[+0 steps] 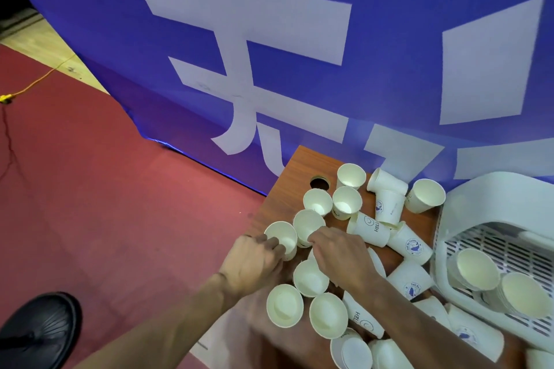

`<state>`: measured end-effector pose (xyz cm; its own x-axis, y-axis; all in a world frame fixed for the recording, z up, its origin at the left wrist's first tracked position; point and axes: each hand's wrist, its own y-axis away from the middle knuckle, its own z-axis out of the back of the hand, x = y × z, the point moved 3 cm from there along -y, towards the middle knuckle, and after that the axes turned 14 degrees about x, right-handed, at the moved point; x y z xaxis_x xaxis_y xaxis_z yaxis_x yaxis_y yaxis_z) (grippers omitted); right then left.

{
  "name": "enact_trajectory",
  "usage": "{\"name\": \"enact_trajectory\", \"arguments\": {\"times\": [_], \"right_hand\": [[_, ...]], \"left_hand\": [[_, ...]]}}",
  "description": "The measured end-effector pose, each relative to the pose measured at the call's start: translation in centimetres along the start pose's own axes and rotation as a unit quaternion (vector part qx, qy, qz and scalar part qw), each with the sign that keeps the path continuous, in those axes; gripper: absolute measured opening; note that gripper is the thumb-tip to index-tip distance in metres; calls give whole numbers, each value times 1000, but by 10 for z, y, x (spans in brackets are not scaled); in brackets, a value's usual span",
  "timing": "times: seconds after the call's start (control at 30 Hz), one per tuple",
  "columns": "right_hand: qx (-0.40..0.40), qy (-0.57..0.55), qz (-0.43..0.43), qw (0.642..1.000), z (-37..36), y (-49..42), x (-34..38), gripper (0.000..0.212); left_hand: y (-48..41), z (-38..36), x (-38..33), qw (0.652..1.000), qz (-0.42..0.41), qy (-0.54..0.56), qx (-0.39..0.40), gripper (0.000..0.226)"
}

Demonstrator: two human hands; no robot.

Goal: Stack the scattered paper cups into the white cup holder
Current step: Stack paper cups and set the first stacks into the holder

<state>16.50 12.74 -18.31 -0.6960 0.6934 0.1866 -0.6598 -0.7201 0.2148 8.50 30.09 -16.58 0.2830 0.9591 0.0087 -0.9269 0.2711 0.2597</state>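
Left hand (pixel 254 260) curled round left-edge cup (pixel 281 238) at table (pixel 296 168) rim. Right hand (pixel 338 257) bent fingers against neighbouring cup (pixel 308 225); grip unclear. Scattered cups (pixel 347 204) crowding table; white cup holder (pixel 485 198) at right edge, stacks (pixel 476 268) inside. Open red floor (pixel 120 219) left of table.

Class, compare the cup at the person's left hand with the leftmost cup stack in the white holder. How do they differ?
The edge cup stands upright on the table; the leftmost stack lies tilted in the white holder. The edge cup is one cup; the leftmost stack is several nested. The left hand holds the edge cup; no hand touches the leftmost stack. Both are white paper, cream inside.
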Motion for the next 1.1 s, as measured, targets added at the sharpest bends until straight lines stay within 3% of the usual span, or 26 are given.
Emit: {"name": "enact_trajectory", "arguments": {"times": [0.27, 0.67, 0.9, 1.1], "right_hand": [[-113, -36, -46, 992, 41, 55, -42, 9], [-206, -32, -188, 960, 56, 230, -155, 6], [-230, -48, -242, 941, 42, 292, -195, 5], [-248, -59, -242, 936, 31, 292, -212, 5]], "left_hand": [[-31, 71, -37, 994, -76, 0, -80, 24], [-99, 116, -205, 965, -245, -18, -90, 20], [-122, 126, -268, 955, -277, -27, -99, 20], [-134, 116, -281, 965, -245, -17, -89, 23]]}}
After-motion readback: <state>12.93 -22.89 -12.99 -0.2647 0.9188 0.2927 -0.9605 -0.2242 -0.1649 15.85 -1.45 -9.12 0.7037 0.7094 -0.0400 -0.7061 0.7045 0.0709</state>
